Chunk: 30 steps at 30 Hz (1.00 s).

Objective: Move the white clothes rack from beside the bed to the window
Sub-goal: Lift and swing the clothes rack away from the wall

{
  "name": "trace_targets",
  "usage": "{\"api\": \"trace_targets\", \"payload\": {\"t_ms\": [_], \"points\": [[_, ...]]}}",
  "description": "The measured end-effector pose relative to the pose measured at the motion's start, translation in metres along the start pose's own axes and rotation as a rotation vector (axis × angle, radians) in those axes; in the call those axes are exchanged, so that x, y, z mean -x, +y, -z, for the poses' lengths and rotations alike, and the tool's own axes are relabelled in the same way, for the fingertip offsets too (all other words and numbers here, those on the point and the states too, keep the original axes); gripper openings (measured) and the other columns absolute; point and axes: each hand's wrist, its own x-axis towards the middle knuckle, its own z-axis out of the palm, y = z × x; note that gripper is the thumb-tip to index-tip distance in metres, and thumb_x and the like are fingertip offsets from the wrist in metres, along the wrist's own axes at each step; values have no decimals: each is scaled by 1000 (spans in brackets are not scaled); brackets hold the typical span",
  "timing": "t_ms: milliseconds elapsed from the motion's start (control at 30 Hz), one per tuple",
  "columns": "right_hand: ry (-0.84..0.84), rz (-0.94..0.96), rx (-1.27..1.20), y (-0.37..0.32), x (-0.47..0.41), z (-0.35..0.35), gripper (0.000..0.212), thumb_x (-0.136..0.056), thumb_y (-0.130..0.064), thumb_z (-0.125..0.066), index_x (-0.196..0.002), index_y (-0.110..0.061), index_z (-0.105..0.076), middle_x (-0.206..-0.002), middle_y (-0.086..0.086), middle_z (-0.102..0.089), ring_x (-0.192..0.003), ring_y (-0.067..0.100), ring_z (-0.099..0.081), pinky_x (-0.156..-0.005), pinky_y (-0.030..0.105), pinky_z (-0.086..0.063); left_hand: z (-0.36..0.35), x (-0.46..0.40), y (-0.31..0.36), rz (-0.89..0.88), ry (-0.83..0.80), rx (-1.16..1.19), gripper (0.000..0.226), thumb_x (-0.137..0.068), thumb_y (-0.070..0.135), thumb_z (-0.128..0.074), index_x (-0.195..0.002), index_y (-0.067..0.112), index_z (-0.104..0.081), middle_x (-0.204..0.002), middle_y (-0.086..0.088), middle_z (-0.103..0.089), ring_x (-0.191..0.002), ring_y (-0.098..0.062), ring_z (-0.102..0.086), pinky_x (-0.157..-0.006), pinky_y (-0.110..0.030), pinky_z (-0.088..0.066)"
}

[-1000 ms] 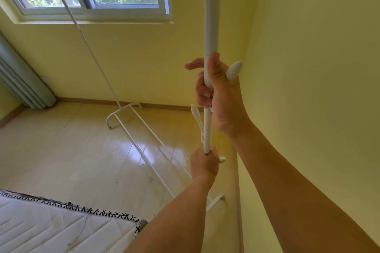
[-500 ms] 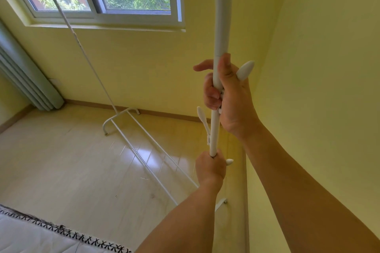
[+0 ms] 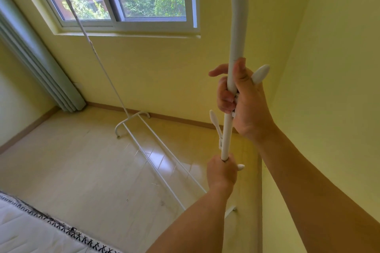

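Bed (image 3: 30,230) has slid toward lower left; window (image 3: 127,0) looms nearer. Both hands, right hand (image 3: 244,100) above left hand (image 3: 222,172), clamp the white clothes rack (image 3: 236,37) upright, centre-right. Nearly there; setting down remains.

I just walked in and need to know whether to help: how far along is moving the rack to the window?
Mostly done: the white clothes rack already stands under the window, its far foot near the wall, and the bed is behind. In hand: the right hand and the left hand both grip the near post. Left: final placement and letting go.
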Motion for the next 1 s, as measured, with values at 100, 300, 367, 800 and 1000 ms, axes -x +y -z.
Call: {"api": "trace_targets", "payload": {"t_ms": [100,300,367,800,1000], "points": [[7,-2,11,-1,-15,9,45,-98,-44,-38,-88,-11,-67,-48,-7,-34,-39,8,-22,-40,19,-20,-10,-10,13,10,-19,1,31,-88,29,-49,-58,22,-42,-48,8,-44,-42,-9,-36,-43,-27,-33],[70,34,98,-9,-49,39,48,-98,-47,-36,-92,-11,-68,-47,-4,-35,-38,12,-25,-40,23,-21,-34,-37,46,-7,-89,-55,29,-88,29,-46,-60,23,-45,-43,9,-50,-37,-7,-37,-40,-25,-32],[114,49,154,-10,-56,49,50,-98,-48,-36,-95,-10,-68,-47,0,-37,-39,16,-28,-41,26,-23,-43,-44,53,-12,-107,-108,26,-89,31,-45,-64,23,-50,-55,8,-56,-42,-8,-41,-42,-26,-33],[605,51,356,-13,-111,119,57,-85,-66,-55,-69,-11,-51,-48,-6,-46,-47,13,-44,-50,28,-42,-105,-95,112,-88,-223,-334,21,-89,30,-49,-72,21,-57,-71,3,-62,-56,-14,-54,-44,-26,-37],[619,70,306,-10,-144,150,61,-79,-71,-55,-63,-13,-42,-50,-2,-41,-46,12,-37,-46,24,-36,-130,-128,140,-165,-229,-489,25,-89,30,-51,-66,22,-50,-65,4,-56,-75,-22,-61,-54,-32,-41]]}}
